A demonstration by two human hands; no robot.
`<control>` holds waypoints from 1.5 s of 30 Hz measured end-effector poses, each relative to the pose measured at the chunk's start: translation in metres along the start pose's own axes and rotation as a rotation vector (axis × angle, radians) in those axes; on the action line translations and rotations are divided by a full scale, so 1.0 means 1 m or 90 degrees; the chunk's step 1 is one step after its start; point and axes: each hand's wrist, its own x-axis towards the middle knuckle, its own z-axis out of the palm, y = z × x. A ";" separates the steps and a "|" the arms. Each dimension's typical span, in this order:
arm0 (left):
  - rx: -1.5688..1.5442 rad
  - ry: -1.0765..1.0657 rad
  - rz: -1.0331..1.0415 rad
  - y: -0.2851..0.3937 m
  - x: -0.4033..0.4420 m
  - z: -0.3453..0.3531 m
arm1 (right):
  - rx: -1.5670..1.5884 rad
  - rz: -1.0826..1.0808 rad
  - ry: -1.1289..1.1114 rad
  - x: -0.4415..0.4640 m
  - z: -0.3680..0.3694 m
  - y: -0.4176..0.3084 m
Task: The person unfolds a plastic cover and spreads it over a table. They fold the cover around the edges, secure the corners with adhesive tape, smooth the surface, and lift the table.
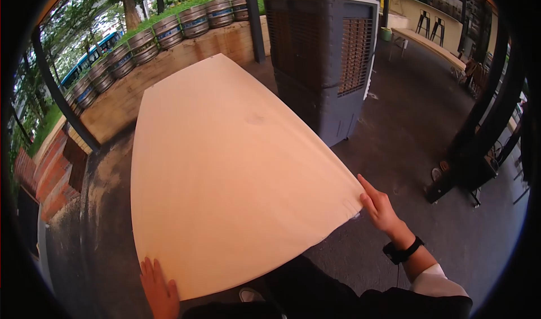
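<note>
A long tabletop with a cream cloth-like cover (225, 167) fills the middle of the view. Small creases show in the cover near its right front corner, and a faint smudge lies toward its far end. My left hand (160, 290) rests at the near left corner, fingers stretched out flat on the cover. At the right front corner, my right hand (380, 209) touches the edge with its fingers extended and thumb apart. Neither hand holds anything loose. A black band (403, 250) is around my right wrist.
A tall grey air cooler (324, 65) stands beyond the table's right side. Several metal kegs (167, 32) line a low wall (169, 82) at the back. Black posts (479, 127) rise on the right, with a long bench (431, 46) and stools (430, 25) behind. Brick steps (53, 186) lie left.
</note>
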 end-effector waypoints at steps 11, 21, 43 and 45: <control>-0.091 0.338 0.080 0.062 -0.038 -0.005 | 0.477 -0.012 0.116 -0.018 0.033 0.070; -0.552 -0.143 0.359 0.239 -0.004 0.087 | 0.275 -0.004 0.277 -0.019 0.045 0.083; -0.333 0.368 0.222 0.120 -0.022 0.007 | -0.012 -0.231 0.245 -0.016 0.027 0.092; -0.209 0.350 0.118 0.100 -0.020 0.001 | -0.015 -0.241 0.251 -0.014 0.030 0.093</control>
